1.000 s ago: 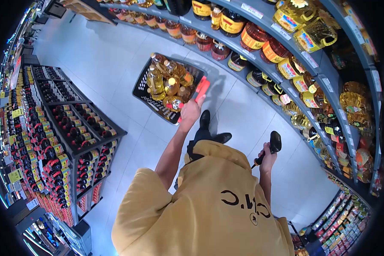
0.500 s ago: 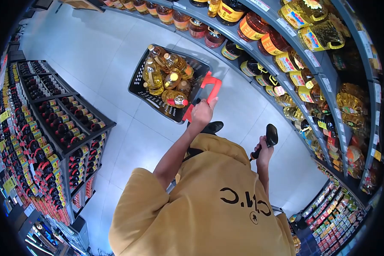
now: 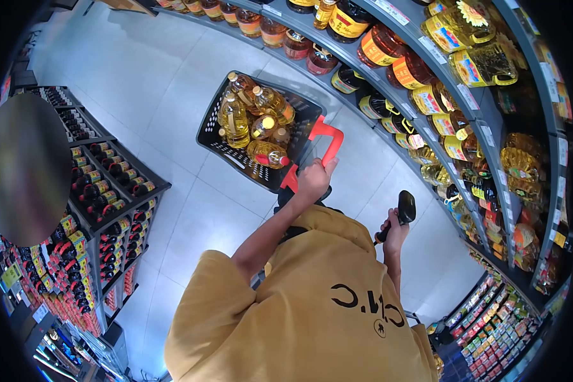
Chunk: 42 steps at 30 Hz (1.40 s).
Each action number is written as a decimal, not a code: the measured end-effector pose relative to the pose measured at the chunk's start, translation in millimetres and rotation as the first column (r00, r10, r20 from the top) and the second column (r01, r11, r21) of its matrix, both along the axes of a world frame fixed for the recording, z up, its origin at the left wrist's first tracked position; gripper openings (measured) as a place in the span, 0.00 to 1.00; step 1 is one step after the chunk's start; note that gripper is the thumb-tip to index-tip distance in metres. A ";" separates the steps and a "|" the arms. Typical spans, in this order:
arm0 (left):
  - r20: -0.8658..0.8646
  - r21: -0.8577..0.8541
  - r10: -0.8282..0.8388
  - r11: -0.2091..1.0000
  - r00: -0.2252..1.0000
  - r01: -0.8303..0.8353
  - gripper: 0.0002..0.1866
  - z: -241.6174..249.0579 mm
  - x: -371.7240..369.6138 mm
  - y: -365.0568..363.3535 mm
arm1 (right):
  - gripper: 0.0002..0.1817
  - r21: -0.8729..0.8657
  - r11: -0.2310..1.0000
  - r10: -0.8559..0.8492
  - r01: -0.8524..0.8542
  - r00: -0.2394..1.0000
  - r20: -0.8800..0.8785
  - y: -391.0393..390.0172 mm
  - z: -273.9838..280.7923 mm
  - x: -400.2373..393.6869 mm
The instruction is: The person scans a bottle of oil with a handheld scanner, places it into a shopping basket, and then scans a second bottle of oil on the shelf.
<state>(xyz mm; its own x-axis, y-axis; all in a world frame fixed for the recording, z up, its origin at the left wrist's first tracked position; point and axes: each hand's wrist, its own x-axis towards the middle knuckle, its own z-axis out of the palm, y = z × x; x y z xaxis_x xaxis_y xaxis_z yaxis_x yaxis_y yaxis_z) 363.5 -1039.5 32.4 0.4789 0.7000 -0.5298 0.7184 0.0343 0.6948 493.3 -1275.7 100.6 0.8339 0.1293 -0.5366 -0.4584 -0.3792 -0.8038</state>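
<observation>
My left hand [image 3: 313,181] is closed around the red handle [image 3: 331,141] of a black shopping basket [image 3: 218,150]. The basket, with holes in its sides, is tilted and holds several bottles of golden cooking oil [image 3: 237,124], one with a red cap [image 3: 268,155]. My right hand [image 3: 396,234] grips the handle of a black handheld device with an oval head [image 3: 407,207], which looks like a barcode scanner. Its lower end is partly hidden by my fingers.
Curved shelves of oil bottles [image 3: 379,46] with price tags run along the right. At left stands a black rack [image 3: 111,210] of dark bottles with red caps. Packaged goods [image 3: 503,318] fill shelves at lower right. A blurred oval [image 3: 25,169] covers part of the left side.
The basket and my left hand have shifted slightly right and down in view. My right hand keeps hold of the black device. A blurred oval now covers part of the left rack.
</observation>
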 end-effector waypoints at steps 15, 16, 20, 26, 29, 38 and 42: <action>-0.127 0.038 0.076 0.997 0.989 -0.071 0.42 11.0 5.6 -0.8 | 0.07 0.086 0.996 0.005 -0.003 1.000 -0.023 -41.4 -22.8 14.5; -0.141 0.047 0.083 0.996 0.987 -0.077 0.42 3.2 6.4 -1.4 | 0.06 0.094 0.996 -0.006 0.008 1.000 -0.024 -51.3 -32.7 18.2; -0.053 0.099 0.132 0.987 0.990 -0.127 0.35 19.7 11.4 -5.7 | 0.17 -0.073 0.997 0.028 -0.025 0.999 0.041 -81.3 -57.8 27.3; -0.109 0.304 0.135 0.948 0.985 -0.096 0.43 -45.6 3.2 -1.2 | 0.11 0.110 0.987 -0.119 0.120 0.993 -0.013 -93.6 -45.3 33.6; -0.117 0.301 0.160 0.946 0.980 -0.119 0.43 -52.2 2.7 3.9 | 0.11 0.120 0.985 -0.120 0.123 0.992 -0.034 -100.6 -41.2 36.7; -0.174 0.416 0.151 0.907 0.973 -0.066 0.37 -34.0 6.3 -8.4 | 0.12 0.016 0.999 -0.038 0.037 0.998 0.060 -141.1 -65.6 48.6; -0.209 0.477 0.112 0.879 0.971 0.001 0.31 -1.7 13.2 -21.6 | 0.08 0.151 0.983 -0.102 0.105 0.994 -0.031 -151.3 -54.8 53.7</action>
<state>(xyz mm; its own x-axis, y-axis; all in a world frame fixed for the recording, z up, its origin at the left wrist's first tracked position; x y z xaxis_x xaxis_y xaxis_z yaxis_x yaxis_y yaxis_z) 376.6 -1061.1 30.7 0.3406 0.9145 -0.2185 0.8628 -0.2116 0.4592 547.0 -1427.0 45.8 0.8345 0.1244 -0.5368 -0.5082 -0.2029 -0.8370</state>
